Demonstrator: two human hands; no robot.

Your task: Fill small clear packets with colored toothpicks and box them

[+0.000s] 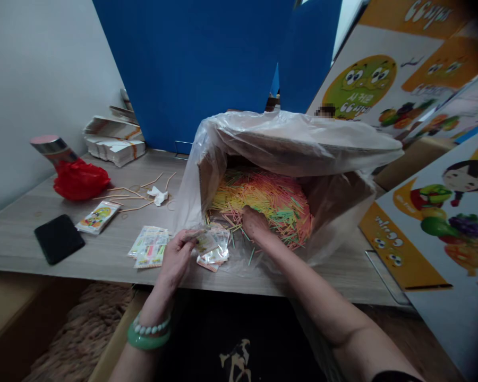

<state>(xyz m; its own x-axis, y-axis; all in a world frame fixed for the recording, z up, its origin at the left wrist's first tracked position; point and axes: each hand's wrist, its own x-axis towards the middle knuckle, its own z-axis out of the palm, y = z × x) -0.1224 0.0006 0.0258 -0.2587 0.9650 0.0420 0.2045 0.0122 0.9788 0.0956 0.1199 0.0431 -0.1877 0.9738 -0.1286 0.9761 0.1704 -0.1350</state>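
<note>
A cardboard box lined with a clear plastic bag [334,212] lies with its opening facing me, holding a heap of thin coloured sticks [279,196] in yellow, pink, orange and green. My right hand [255,224] reaches into the opening, its fingers curled down at the near left part of the heap; its fingertips are hard to see. My left hand [178,252] pinches a small clear packet [205,242] in front of the box. Under and beside that packet lie more clear packets [220,253]. Printed packets [150,246] are stacked left of my left hand.
On the left of the table [111,268] are a black phone [59,239], a small cartoon pack [99,217], a red-wrapped can [77,178], rubber bands and crumpled tissue [158,196]. Folded white cartons [113,140] stand behind. Large printed boxes [434,212] rise at right.
</note>
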